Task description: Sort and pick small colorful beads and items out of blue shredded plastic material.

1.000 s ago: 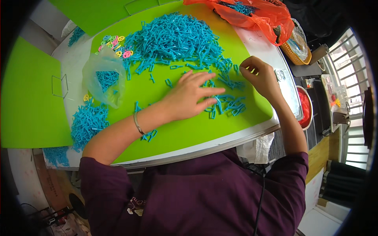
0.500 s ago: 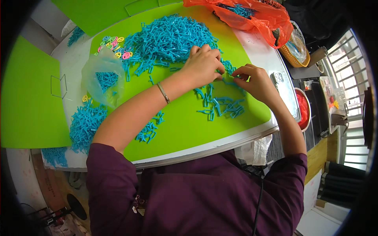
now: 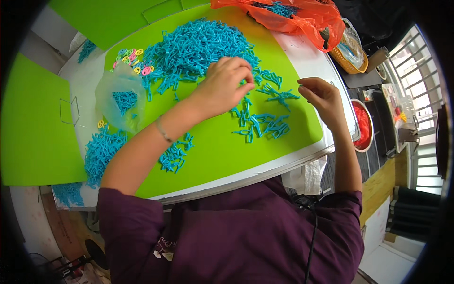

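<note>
Beside the front edge of a big heap of small turquoise plastic clip-like pieces, my left hand hovers with loosely curled fingers and its thumb apart. Nothing shows in it, though part of its grip is hidden. My right hand is raised near the board's right edge, fingers and thumb apart, with no piece visible between them. Between and below the hands, loose turquoise pieces are scattered on the green board. A few crossed pieces lie just left of my right fingertips.
Left of the heap are colourful plastic rings and a clear bag with turquoise bits. More pieces lie in a left pile and a small group near my left forearm. A red plastic bag and yellow basket stand far right.
My hands were close together over the loose pieces and have moved apart. The left shifted left toward the heap, the right moved right, uncovering the crossed pieces.
</note>
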The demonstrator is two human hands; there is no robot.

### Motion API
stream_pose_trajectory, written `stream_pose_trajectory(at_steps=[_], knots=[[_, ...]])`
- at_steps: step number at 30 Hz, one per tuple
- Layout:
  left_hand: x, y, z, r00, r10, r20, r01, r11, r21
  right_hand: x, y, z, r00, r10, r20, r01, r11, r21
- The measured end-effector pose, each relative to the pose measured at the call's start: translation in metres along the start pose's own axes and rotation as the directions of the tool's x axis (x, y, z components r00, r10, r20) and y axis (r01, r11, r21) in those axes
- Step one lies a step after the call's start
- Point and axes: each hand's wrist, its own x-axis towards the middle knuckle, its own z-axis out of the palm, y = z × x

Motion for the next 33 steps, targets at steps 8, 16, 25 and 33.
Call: stream_pose_trajectory(at_steps=[8,16,25,33], knots=[[0.013,0.003,0.017,0.959,-0.254,0.13,0.264,0.962,-0.066,0.008,-0.035,0.026,0.974,-0.219,0.05,0.223,0.915,-0.335],[0.033,0.003,0.045,0.957,-0.106,0.272,0.072,0.989,0.132,-0.002,-0.025,0.014,0.977,-0.212,0.0,0.201,0.928,-0.314],[0.01,0.002,0.013,0.993,-0.028,0.115,0.005,0.982,0.19,-0.016,-0.002,0.019,0.995,-0.035,0.091,0.082,0.806,-0.586],[-0.106,0.051,-0.098,0.92,-0.274,0.28,0.215,0.951,0.222,-0.02,-0.021,0.02,0.984,0.066,0.165,0.005,0.918,-0.396]])
